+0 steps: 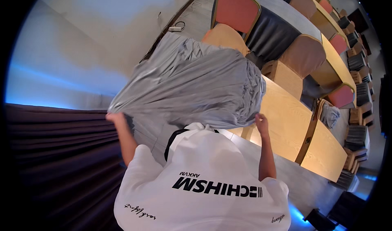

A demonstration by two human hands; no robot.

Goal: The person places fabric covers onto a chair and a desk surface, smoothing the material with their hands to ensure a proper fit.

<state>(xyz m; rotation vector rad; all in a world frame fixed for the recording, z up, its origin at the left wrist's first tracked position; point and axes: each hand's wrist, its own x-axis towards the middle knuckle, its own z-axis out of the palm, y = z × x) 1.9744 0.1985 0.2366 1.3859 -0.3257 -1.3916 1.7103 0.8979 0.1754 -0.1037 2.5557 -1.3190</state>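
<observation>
A large grey cloth (196,83), creased and gathered, stretches out in front of my body. My left hand (115,117) grips one corner, pulling folds that fan out from it. At the cloth's other near corner, beside the wooden table (284,111), my right hand (261,122) has its fingers closed on the edge. Thick bunched folds run along the cloth's right side. Part of the tabletop's left end is hidden under the fabric.
A dark pleated curtain (67,139) hangs close on my left. Beyond the cloth stand a red-backed chair (237,11) and a covered chair (303,54). A white power strip (175,29) lies by the wall (101,31). More grey cloth (330,116) rests on a chair further right.
</observation>
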